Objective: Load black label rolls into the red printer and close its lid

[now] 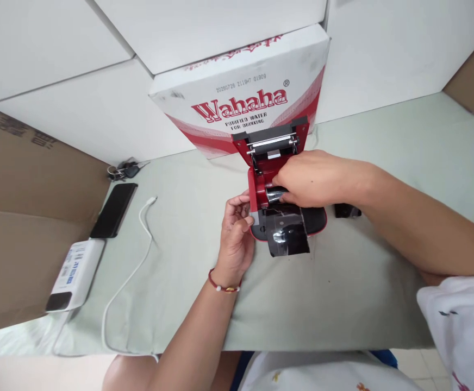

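A small red printer (257, 187) stands on the pale green table (343, 282) with its lid (272, 138) swung up and back. My right hand (314, 179) reaches into the open bay, fingers closed on a roll of shiny black tape (275, 194). A loose strip of that black tape (288, 233) hangs out over the printer's front. My left hand (237, 233) presses against the printer's left side, fingers curled on its edge. A red bead bracelet sits on my left wrist.
A white and red Wahaha water carton (245, 87) stands right behind the printer. At the left lie a black phone (113, 209), keys (123, 170), a white power bank (76, 274) and a white cable (139, 260). A brown cardboard box (20, 217) borders the far left. A small black object (347, 210) lies behind my right forearm.
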`<state>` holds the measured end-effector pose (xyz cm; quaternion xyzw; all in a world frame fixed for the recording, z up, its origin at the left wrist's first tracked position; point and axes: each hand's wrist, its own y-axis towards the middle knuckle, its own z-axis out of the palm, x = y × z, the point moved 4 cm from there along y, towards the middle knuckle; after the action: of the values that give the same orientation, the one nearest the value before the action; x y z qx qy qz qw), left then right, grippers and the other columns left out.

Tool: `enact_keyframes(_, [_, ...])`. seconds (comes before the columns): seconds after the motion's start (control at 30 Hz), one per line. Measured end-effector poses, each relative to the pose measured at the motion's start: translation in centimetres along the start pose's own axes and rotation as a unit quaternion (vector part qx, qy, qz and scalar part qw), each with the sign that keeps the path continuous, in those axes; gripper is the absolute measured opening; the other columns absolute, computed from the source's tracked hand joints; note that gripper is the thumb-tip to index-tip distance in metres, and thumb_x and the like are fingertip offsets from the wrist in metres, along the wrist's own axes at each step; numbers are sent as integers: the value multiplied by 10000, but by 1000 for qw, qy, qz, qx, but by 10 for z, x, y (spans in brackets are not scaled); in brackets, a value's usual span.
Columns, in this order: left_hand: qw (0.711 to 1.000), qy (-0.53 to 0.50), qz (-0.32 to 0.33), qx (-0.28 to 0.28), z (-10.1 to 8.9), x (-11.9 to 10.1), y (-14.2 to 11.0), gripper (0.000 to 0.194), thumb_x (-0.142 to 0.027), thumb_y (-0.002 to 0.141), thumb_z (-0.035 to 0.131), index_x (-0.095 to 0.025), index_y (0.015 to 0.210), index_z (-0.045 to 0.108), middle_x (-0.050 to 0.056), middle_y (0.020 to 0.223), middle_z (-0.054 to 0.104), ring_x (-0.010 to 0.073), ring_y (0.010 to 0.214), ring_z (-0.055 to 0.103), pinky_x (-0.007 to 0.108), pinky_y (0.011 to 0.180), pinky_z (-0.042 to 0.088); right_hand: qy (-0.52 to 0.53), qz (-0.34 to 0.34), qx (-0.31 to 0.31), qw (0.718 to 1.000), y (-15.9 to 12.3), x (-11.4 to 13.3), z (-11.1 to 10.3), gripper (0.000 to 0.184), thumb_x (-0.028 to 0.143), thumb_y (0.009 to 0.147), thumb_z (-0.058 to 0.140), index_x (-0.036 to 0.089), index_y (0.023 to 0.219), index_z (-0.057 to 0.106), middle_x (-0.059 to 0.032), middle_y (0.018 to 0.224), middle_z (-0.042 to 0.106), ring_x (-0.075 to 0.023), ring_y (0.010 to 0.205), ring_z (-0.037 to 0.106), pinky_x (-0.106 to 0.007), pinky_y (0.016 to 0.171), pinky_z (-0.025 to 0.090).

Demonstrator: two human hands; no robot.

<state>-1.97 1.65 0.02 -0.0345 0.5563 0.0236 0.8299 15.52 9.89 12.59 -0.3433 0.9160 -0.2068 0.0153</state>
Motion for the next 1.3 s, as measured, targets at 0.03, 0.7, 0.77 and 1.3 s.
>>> enact_keyframes(0.03, [1000,5,19,-6,0,0,-2,415,-490,843,927,-309,1176,755,57,1463,706,299,1424,641,447,1219,538,17,-22,1,1000,-2,-2,0,249,266,1052,633,200,1191,829,-99,1087,808,-197,837,638,-316,705,360])
enact_keyframes(0.7, [817,384,411,127,22,-33,-49,379,-387,1017,695,-371,1375,820,75,1649,602,384,1773,280,686,1480,148,131,9,-265,955,-25,-34,-35,515,402,1145,435,174,1507,723,-128,1341,776,-288,1198,665,-382,992,451])
enact_keyframes(0.77, [812,379,426,124,22,-33,-49,435,-424,1072,647,-353,1487,753,81,1687,584,353,1773,300,671,1482,177,128,-27,-256,958,-32,-31,-36,459,388,1137,441,185,1326,807,-88,1112,797,-238,1005,669,-361,906,430])
enact_keyframes(1.3, [942,205,267,8,3,-26,-19,516,-564,1185,488,-333,1625,626,66,1298,877,297,1470,719,594,1397,365,-183,-79,-54,979,-44,10,-11,150,142,889,662,209,756,642,-1,537,447,-138,552,333,-367,670,260])
